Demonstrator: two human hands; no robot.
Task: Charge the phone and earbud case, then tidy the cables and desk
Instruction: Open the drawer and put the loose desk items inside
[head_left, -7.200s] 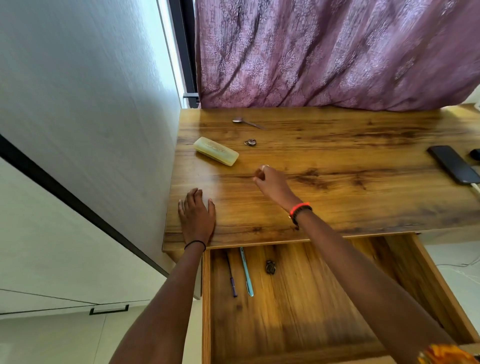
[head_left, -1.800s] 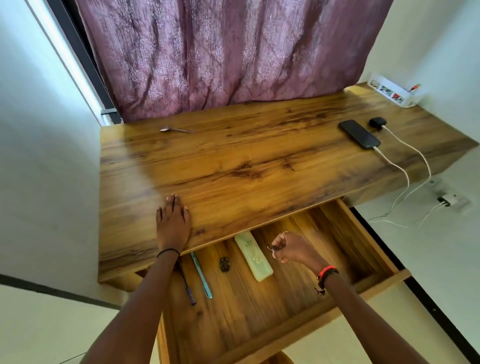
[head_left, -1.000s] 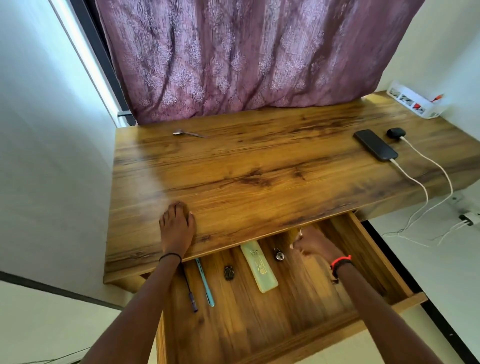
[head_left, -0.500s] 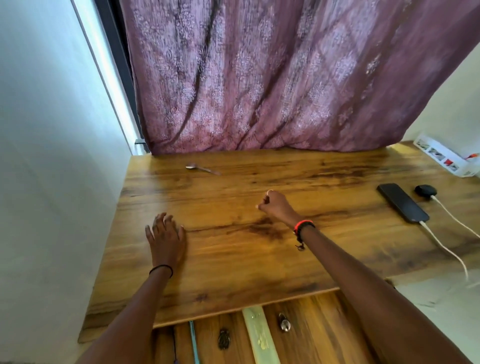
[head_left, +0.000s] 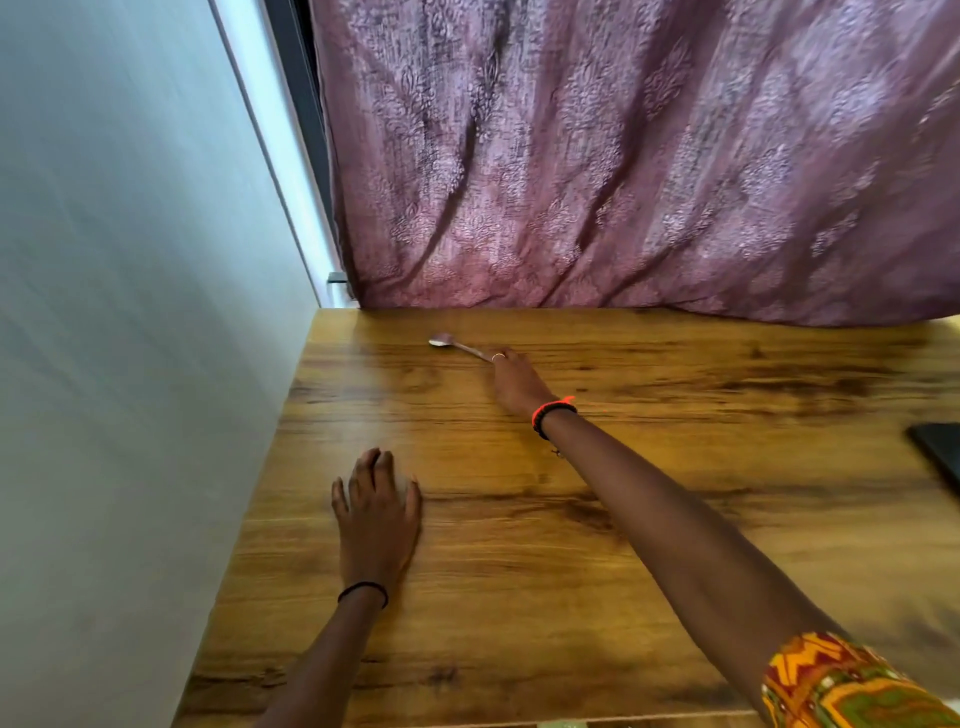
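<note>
View from the head camera, tidying stage as I judge it. The right hand (head_left: 514, 382) reaches to the upper centre of the frame, where its fingertips meet the handle end of a small metal spoon (head_left: 457, 345) lying flat on the wooden desk (head_left: 675, 519), bowl toward the upper left. The back of the hand hides the fingertips, so I cannot tell whether they already pinch the handle or merely touch it. The left hand (head_left: 376, 512) lies palm down at lower left of centre, fingers straight and slightly spread, holding nothing. Only a dark corner of the phone (head_left: 940, 452) shows at the right edge, well apart from both hands. The earbud case and the cables are out of frame, so I cannot confirm charging. The spoon lies near the hem of the purple curtain (head_left: 623, 156). Risks from here: the handle is thin and flat against smooth wood, so a shallow pinch may push it rather than lift it, sliding the spoon under the hem or toward the pale wall (head_left: 130, 312); a lift by the handle end alone may let the bowl swing and drop.
</note>
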